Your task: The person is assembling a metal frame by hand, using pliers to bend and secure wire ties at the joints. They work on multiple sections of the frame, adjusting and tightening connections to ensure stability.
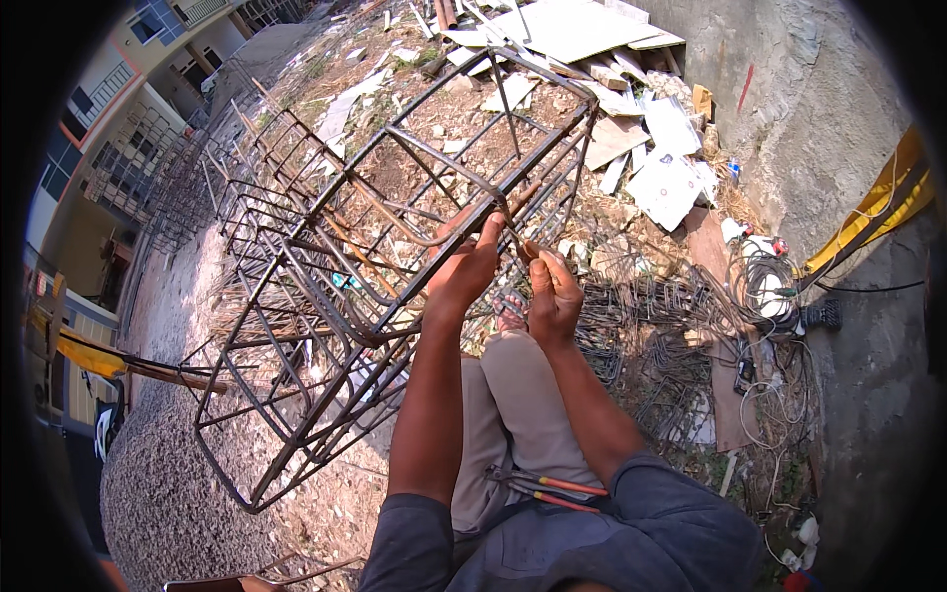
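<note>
L hand (464, 271) clamped on rebar cage (326, 296) bar; R hand (552, 296) fingers pinched on tie wire (515, 237). Cage mostly tied; this joint unfinished.

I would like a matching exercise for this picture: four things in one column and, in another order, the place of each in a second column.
Things:
1. left hand
2. pliers
3. white boards
4. cable coil

Places:
a. on the person's lap
b. on the ground at the right, by the wall
c. on a long bar of the rebar cage
d. on the rubble at the top

Pairs: 1-c, 2-a, 3-d, 4-b
</note>
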### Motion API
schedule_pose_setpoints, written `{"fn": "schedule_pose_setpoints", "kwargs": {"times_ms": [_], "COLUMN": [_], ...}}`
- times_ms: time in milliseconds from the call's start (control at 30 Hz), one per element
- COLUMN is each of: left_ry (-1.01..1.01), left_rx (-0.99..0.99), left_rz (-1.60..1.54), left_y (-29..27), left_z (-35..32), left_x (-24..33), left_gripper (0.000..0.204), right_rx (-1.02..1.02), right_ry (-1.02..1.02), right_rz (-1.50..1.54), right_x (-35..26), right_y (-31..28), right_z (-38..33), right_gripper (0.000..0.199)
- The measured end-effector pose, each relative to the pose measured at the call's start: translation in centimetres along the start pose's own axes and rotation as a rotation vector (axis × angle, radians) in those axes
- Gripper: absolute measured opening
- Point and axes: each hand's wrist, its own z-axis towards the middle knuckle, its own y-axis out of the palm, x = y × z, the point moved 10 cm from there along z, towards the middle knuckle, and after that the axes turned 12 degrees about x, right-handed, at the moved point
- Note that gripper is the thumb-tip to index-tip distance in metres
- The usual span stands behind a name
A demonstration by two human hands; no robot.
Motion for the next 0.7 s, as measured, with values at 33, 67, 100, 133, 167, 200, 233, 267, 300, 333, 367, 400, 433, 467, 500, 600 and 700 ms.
{"fn": "schedule_pose_setpoints", "kwargs": {"times_ms": [33, 67, 100, 133, 167, 200, 233, 267, 300, 333, 367, 400, 433, 467, 500, 600, 700], "left_ry": [0.015, 0.030, 0.046, 0.045, 0.085, 0.127, 0.165, 0.203, 0.239, 0.225, 0.209, 0.195, 0.180, 0.220, 0.264, 0.291, 0.163], "left_rx": [0.026, 0.053, 0.074, 0.041, 0.075, 0.111, 0.124, 0.136, 0.150, 0.125, 0.099, 0.075, 0.051, 0.054, 0.055, 0.066, 0.008], "left_rz": [0.031, 0.061, 0.093, 0.110, 0.134, 0.162, 0.156, 0.150, 0.149, 0.121, 0.093, 0.067, 0.042, 0.045, 0.047, -0.008, -0.069], "left_y": [-0.1, -0.3, -0.5, -0.3, -0.6, -1.1, -1.1, -1.0, -1.1, -0.9, -0.7, -0.7, -0.7, -0.4, 0.0, 0.4, -0.6], "left_z": [0.1, 0.2, 0.0, -0.1, -0.5, -1.0, -1.1, -1.1, -1.1, -1.0, -0.9, -0.7, -0.5, -0.1, 0.4, 0.9, -0.4], "left_x": [-0.1, -0.2, 0.4, 0.8, 1.6, 2.6, 2.9, 3.1, 3.3, 3.1, 2.9, 2.6, 2.3, 1.8, 1.3, 0.9, 2.4], "left_gripper": [0.049, 0.048, 0.048, 0.048, 0.047, 0.046, 0.046, 0.046, 0.046, 0.043, 0.041, 0.039, 0.037, 0.035, 0.034, 0.034, 0.033], "right_rx": [-0.023, -0.042, -0.043, -0.044, -0.046, -0.040, -0.044, -0.049, -0.053, -0.044, -0.035, -0.026, -0.046, -0.067, -0.089, -0.152, -0.219], "right_ry": [-0.006, 0.004, -0.002, -0.008, -0.012, -0.031, -0.022, -0.013, 0.000, 0.110, 0.221, 0.332, 0.412, 0.492, 0.571, 0.767, 1.089], "right_rz": [0.012, 0.016, 0.008, 0.000, -0.007, -0.034, -0.033, -0.032, -0.027, 0.060, 0.146, 0.236, 0.315, 0.396, 0.474, 0.531, 0.597], "right_x": [-0.6, -1.1, -1.6, -2.1, -2.3, -2.1, -1.8, -1.6, -1.5, -0.6, 0.4, 1.3, 1.9, 2.6, 3.4, 6.7, 10.0], "right_y": [0.1, 0.3, 0.1, 0.1, 0.0, -0.2, -0.5, -0.7, -0.7, -0.8, -0.7, -0.5, -0.3, -0.1, 0.0, 0.4, 2.1], "right_z": [0.1, 0.4, 0.7, 0.9, 1.0, 1.0, 0.9, 0.7, 0.6, 0.6, 0.7, 0.6, 0.8, 1.2, 1.7, 2.6, 2.1], "right_gripper": [0.026, 0.026, 0.026, 0.026, 0.027, 0.027, 0.027, 0.028, 0.028, 0.028, 0.029, 0.029, 0.029, 0.030, 0.030, 0.022, 0.016]}}
